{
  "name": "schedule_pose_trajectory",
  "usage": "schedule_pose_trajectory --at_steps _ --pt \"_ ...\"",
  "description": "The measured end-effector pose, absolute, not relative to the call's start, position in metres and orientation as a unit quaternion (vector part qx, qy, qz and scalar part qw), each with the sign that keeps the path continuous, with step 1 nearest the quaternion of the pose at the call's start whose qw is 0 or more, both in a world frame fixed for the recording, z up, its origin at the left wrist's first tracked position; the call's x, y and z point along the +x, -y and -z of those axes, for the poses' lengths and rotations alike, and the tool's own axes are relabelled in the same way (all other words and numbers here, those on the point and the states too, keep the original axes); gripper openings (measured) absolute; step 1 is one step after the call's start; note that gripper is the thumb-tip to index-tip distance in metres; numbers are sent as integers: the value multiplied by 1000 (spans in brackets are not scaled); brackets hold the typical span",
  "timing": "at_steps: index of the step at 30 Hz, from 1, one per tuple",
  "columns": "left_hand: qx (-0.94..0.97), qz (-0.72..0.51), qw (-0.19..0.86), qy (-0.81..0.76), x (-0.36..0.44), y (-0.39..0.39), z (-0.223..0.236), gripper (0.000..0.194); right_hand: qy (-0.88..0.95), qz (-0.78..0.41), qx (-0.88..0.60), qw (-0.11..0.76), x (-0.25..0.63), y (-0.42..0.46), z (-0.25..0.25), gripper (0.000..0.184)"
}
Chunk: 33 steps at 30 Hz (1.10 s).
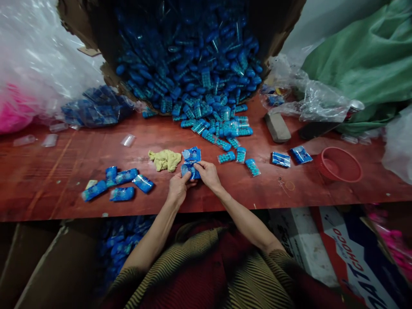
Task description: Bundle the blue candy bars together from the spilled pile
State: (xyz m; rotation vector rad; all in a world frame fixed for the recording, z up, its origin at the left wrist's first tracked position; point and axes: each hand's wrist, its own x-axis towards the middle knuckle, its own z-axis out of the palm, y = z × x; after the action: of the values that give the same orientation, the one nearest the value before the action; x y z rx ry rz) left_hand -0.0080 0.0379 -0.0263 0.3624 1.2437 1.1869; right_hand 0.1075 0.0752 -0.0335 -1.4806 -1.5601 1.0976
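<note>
Between them, my left hand (179, 187) and my right hand (208, 174) pinch a blue printed packet (189, 171) above the table's front part. Just beyond it lies a small stack of blue printed cards or sleeves (192, 153). A crumpled yellow-green lump (165, 160), cloth or putty, sits to the left of the stack. Further left, several blue wrapped packs (122, 194) lie loosely together. Past my right hand, small clear containers of turquoise balls with blue caps (226, 157) lie scattered. My fingers partly cover the packet.
A torn cardboard box (280, 38) at the back spills many blue-capped containers onto the red table (64, 159). On the right are a grey block (277, 127), two blue bundles (301, 155) and a red basket (340, 165). A plastic bag of blue packets (96, 109) rests at the left.
</note>
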Motion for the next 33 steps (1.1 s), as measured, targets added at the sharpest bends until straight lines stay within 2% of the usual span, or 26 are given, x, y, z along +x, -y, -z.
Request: schedule_pose_trajectory --at_steps 4,7,10,12,13,15,18,21,24,26,29,33 --pt "159 -492 656 -550 -20 -31 23 29 608 -404 -598 332 105 -79 34 36" --pt "167 -477 660 -556 -28 -25 21 27 618 -378 -618 306 107 -84 30 32" --pt "160 -482 654 -561 -31 -23 19 28 684 -324 -628 181 111 -84 21 22" --pt "153 -494 649 -558 -30 -24 18 29 729 -281 -615 108 113 -80 14 27" --pt "152 -500 647 -555 -28 -25 17 29 741 -259 -611 101 114 -77 11 33" --pt "156 -511 639 -553 -22 -28 17 30 746 -205 -619 134 117 -70 7 42" --pt "172 -529 622 -551 -14 -32 19 34 707 -177 -640 244 122 -62 8 41" --pt "200 -526 629 -537 -8 -35 19 38 641 -335 -606 331 126 -60 14 36" --pt "223 -507 638 -535 -6 -35 18 40 537 -556 -530 348 128 -62 21 21" --pt "226 -503 636 -540 -5 -36 18 40 472 -620 -506 369 128 -62 24 18" --pt "226 -509 639 -530 -2 -38 18 38 444 -603 -526 402 126 -59 29 18" --pt "228 -514 642 -521 2 -43 22 31 467 -549 -568 398 121 -53 36 21"
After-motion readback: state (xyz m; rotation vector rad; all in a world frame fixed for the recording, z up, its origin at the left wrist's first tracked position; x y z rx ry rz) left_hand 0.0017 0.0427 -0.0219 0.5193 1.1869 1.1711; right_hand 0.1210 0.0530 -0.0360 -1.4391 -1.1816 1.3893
